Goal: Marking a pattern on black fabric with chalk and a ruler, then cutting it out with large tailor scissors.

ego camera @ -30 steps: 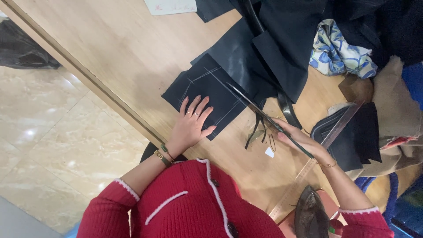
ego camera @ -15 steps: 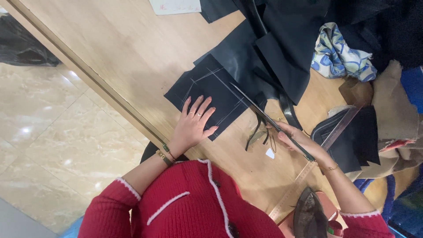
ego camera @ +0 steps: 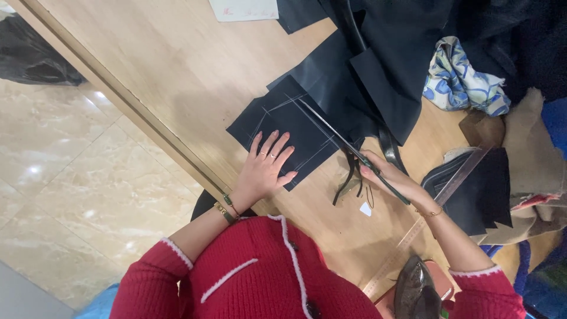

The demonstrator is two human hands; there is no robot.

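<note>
We see the left hand (ego camera: 266, 168) lying flat with fingers spread on a dark fabric piece (ego camera: 289, 133) marked with pale chalk lines, pressing it to the wooden table (ego camera: 153, 65); the right hand (ego camera: 393, 177) is closed around the handles of long scissors (ego camera: 345, 145), whose blades reach across the same piece along one chalk line; the piece sits near the table's edge, just in front of the red sweater (ego camera: 266, 277); beyond it a heap of dark cloth (ego camera: 390, 59) overlaps its far corner; a blue-and-white patterned cloth (ego camera: 463, 80) lies to the right of that heap; a long ruler (ego camera: 437, 201) slants across the table beside the right forearm; a white sheet of paper (ego camera: 242, 9) rests at the far edge.
</note>
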